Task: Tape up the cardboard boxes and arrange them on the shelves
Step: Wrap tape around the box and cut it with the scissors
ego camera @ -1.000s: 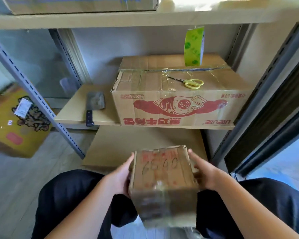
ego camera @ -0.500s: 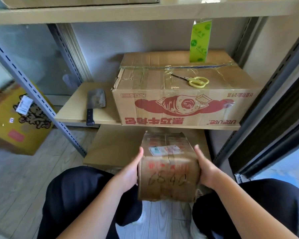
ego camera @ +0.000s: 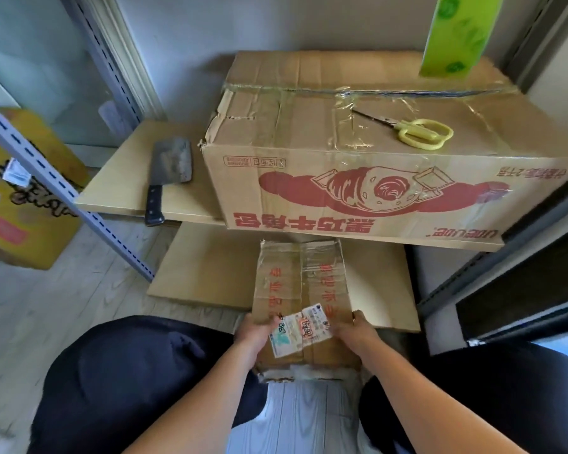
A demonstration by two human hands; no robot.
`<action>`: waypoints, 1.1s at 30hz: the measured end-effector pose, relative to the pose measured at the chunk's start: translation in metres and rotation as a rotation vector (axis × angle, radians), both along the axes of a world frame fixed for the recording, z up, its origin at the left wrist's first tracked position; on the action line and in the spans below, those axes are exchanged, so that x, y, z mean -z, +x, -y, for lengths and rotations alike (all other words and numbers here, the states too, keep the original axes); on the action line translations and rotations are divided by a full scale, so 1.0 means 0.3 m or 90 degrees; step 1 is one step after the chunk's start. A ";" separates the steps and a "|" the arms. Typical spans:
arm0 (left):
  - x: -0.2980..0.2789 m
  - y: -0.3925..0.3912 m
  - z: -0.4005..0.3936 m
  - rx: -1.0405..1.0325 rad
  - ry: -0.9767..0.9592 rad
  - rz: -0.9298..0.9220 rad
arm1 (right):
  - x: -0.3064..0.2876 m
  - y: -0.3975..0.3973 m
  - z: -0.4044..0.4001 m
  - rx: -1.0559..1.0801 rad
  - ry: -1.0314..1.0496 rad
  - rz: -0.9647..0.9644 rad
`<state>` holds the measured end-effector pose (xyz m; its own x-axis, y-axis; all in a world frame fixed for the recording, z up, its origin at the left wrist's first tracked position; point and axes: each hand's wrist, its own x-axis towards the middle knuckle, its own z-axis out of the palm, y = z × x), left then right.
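Now small box (ego camera: 301, 290) between both hands

You've turned the small box (ego camera: 304, 303) over and moved it from mid-air at lower centre forward; its far end now lies under the shelf (ego camera: 118, 191) edge. Your hands (ego camera: 256, 332) have shifted from its sides to its near end.

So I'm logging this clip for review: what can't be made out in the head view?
- Small brown cardboard box: its underside and far end are hidden by its own body.
- White shipping label: print too small and blurred; left hand covers one corner.
- Green tape strip: top cut off by the frame edge.
- Large printed cardboard box: contents unseen, taped shut.
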<state>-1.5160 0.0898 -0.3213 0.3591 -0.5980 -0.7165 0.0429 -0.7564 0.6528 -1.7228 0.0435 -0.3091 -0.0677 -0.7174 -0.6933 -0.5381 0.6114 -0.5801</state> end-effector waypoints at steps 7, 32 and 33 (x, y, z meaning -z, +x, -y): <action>-0.014 0.116 0.098 0.099 -0.003 0.208 | 0.056 0.163 0.041 0.067 -0.010 -0.028; 0.092 0.641 0.193 -0.340 -0.071 0.089 | 0.122 0.562 0.332 -0.174 -0.166 -0.173; 0.091 0.659 0.213 -0.344 -0.098 0.092 | 0.135 0.581 0.341 -0.157 -0.167 -0.140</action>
